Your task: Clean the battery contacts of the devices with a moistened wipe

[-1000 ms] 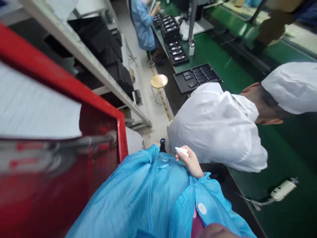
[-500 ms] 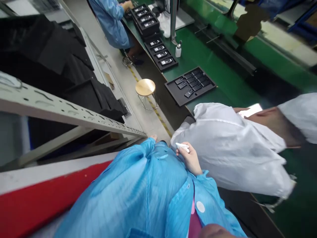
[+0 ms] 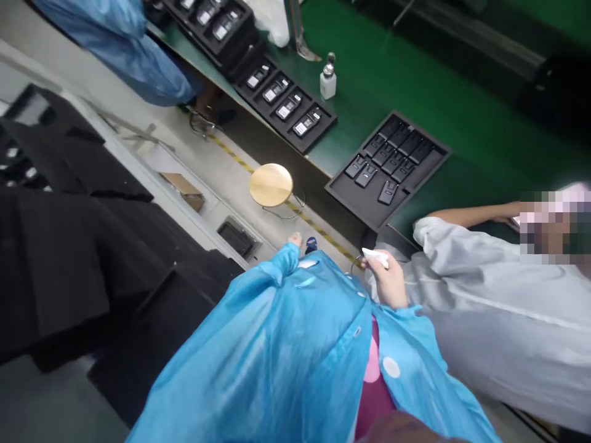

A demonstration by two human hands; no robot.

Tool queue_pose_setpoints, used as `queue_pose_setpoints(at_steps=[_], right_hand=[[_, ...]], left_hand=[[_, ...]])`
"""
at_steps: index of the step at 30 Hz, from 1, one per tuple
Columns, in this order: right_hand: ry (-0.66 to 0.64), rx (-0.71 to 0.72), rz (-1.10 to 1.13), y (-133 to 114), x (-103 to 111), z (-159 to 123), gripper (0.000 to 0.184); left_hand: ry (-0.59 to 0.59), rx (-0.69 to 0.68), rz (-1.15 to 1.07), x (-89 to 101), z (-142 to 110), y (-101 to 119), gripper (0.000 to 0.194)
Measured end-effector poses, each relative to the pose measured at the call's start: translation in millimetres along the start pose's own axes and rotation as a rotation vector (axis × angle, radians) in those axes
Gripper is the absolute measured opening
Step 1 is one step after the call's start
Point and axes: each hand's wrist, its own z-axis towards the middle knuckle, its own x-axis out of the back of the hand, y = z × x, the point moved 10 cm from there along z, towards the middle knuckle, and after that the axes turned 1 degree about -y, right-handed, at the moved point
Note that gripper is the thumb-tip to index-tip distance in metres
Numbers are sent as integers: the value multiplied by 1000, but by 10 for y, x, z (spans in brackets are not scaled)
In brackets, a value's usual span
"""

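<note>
Right hand (image 3: 390, 284), raised in front of the blue smock (image 3: 286, 344), with the fingers curled closed around a small white object (image 3: 375, 256). The object is elongated and lies flat across the top of the fist, its left end projecting a little past the fingers; what kind of object it is cannot be told.

Left hand (image 3: 294, 239), visible only as fingertips at the end of the blue sleeve, to the left of the white object and apart from it; whether it is clenched or relaxed cannot be told. Just right of these fingertips, a dark shoe (image 3: 311, 244) on the floor.

Immediately to the right of the right hand, a seated co-worker in a white coat (image 3: 489, 320), one forearm stretched across the green bench (image 3: 415, 80).

Farther off on the bench, beyond the white object, a black moulded tray (image 3: 346, 194) with small dark parts in some of its pockets. To its far left, a second black tray (image 3: 302, 143) holding labelled parts, and a small white pump bottle (image 3: 327, 80).

On the floor left of the bench, a round wooden stool (image 3: 271, 184) beside a yellow-striped floor line. At far left, another worker in blue (image 3: 124, 55). Black stacked material (image 3: 69, 258) fills the shelving at near left.
</note>
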Motion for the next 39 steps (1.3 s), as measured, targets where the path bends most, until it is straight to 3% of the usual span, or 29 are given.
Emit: queue_pose_setpoints(at_steps=[6,11,16,20,24,27,30,35,39], right_hand=[[113,23,-34,-270,-265,414,34],[158,80,19,-362,-341,1097,33],[190,190,123,-696,-526,1847,33],[162,249,164,-1061,-779,2225,34],[137,302,113,-1377,-984,2420,29],[184,340,29,-1560,-1087,2573,20],[273,391,-87,-1741,-1246,2862,12],[448,509,-292,-2072,-1711,3518,11],[553,634,-551,-2342,-2175,3832,22]], left_hand=[[37,134,38,449,485,107,39],[140,118,-19,832,782,406,39],[304,45,-70,1582,822,1006,38],[422,-35,-66,2186,729,1549,37],[481,-157,-7,2518,676,2153,37],[491,-277,80,2589,722,2719,34],[470,-450,203,2502,884,3406,32],[278,-886,489,1958,1262,4518,28],[-22,-1160,655,1544,1533,4944,32]])
